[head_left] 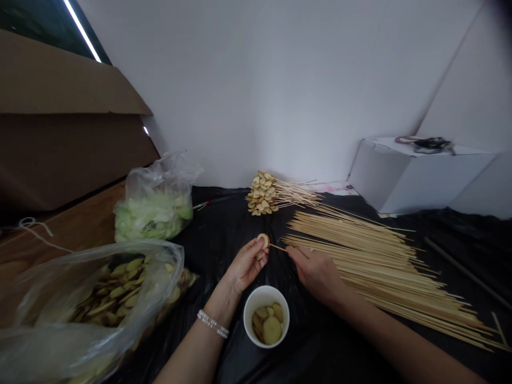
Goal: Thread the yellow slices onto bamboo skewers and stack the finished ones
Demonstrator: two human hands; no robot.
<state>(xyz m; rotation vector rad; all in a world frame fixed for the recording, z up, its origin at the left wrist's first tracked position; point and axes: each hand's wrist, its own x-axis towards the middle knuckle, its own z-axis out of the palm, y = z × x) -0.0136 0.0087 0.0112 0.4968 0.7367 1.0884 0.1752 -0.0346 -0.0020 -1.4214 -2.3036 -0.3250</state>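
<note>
Pinched in the fingers of my left hand [251, 261] is a pale potato slice [263, 240]. My right hand [316, 271] grips a thin wooden skewer [278, 247], whose far end meets the slice; whether it has gone through I cannot tell. Below my hands stands a white cup [247, 320] with several potato slices [272, 329] inside. Loose bare skewers [384, 277] lie in a wide spread to the right, partly behind my right hand. Beyond my hands, a pile of skewers with slices [262, 194] on their ends rests near the wall.
An open plastic bag [160, 248] of potato slices sits at left front. Behind it is a clear bag [156, 205] of pale green vegetable pieces. A white box [416, 173] stands back right, and a cardboard box [68, 133] back left. Black plastic sheet [216, 213] covers the work surface.
</note>
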